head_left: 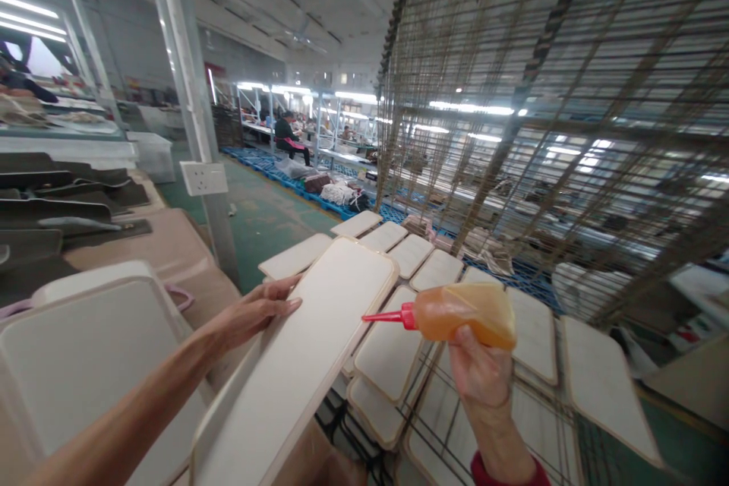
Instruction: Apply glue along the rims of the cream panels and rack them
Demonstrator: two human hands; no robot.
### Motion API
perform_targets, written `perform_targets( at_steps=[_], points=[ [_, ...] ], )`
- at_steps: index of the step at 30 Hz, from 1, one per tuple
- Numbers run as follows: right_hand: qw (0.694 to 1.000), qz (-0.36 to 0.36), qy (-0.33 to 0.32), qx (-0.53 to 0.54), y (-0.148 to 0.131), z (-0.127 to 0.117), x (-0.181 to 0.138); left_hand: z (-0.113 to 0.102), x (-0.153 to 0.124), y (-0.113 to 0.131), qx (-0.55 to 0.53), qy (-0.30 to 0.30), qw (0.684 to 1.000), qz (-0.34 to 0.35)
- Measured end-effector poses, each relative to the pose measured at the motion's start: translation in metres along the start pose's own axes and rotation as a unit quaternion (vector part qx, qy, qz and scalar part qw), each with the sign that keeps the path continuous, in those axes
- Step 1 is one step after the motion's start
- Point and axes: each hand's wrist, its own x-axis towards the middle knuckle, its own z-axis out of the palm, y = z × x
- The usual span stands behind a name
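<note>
My left hand (270,307) grips the left edge of a long white panel (324,319) with rounded corners and a tan rim. The thumb lies on its face; the other fingers reach toward the edge and are partly hidden. In my right hand (481,372) is a squeeze bottle (464,311) of amber liquid, probably glue, held sideways. Its red nozzle (392,316) points left, with the tip at the panel's right edge. Whether liquid is coming out is too small to tell.
Several similar white panels (427,269) lie on a wire rack (449,395) beyond and below my hands. Raised wire shelves (541,91) slant overhead at right. A brown-covered table (165,250) with white and dark pieces stands left, beside a metal post (194,83). A person (290,138) sits far off.
</note>
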Motion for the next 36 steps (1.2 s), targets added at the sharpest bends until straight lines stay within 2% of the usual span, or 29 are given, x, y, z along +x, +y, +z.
perform_targets(
  at_steps=[7,18,24,32,36],
  points=[
    [1.000,0.021,-0.006,0.018,0.005,0.003,-0.007,-0.004,0.001,-0.002,-0.009,0.016,1.000,0.005],
    [0.999,0.018,-0.022,-0.021,0.007,0.008,-0.013,-0.004,0.003,0.002,-0.031,0.040,0.999,-0.004],
    [0.999,0.022,-0.035,-0.020,0.005,0.011,-0.015,-0.006,0.007,0.002,-0.033,0.077,0.996,-0.017],
    [0.998,0.030,-0.038,-0.027,0.005,0.010,-0.019,-0.012,0.015,0.003,-0.042,0.070,0.996,-0.020],
    [0.998,0.034,-0.048,-0.025,0.003,0.011,-0.021,-0.010,0.018,0.007,-0.046,0.087,0.995,-0.022]
  ],
)
